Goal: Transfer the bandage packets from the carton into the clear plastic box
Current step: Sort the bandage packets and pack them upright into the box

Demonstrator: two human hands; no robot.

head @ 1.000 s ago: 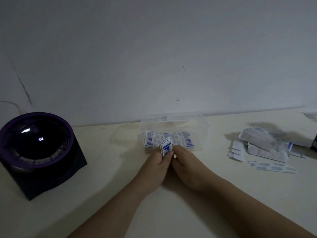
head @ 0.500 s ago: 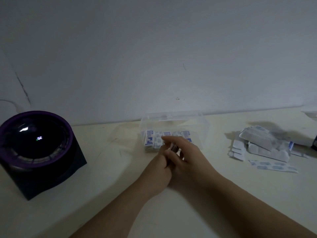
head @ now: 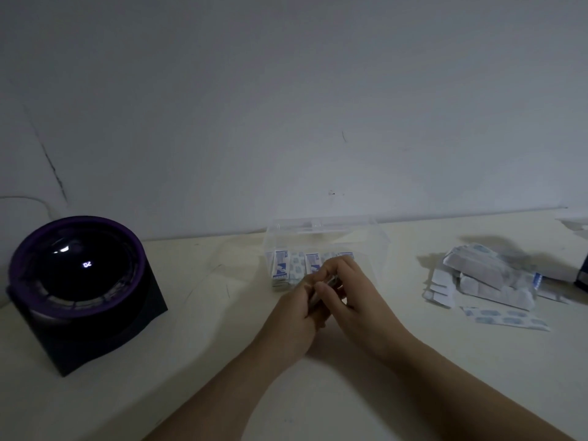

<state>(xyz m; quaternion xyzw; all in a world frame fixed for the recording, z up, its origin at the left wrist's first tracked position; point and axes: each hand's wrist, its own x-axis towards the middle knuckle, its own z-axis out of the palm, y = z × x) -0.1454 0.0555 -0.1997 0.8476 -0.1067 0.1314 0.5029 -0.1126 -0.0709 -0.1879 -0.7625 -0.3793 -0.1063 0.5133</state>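
Observation:
The clear plastic box [head: 375,240] stands at the back of the table, against the wall. Several white-and-blue bandage packets [head: 281,265] stand in a row inside it at the front. My left hand [head: 297,316] and my right hand [head: 353,297] meet just in front of the box. Both pinch a small stack of bandage packets [head: 319,289], which shows only as a thin edge between the fingers. A loose pile of bandage packets [head: 486,278] lies on the table to the right. I see no carton that I can tell apart.
A dark device with a purple ring and a glossy black dome [head: 76,281] sits at the left of the table. A dark object [head: 582,275] is cut off at the right edge. A flat strip of bandages [head: 502,318] lies in front of the pile.
The held packets, upright and plainly visible a second ago, are now mostly covered by my fingers. My right hand rose over them toward the box front.

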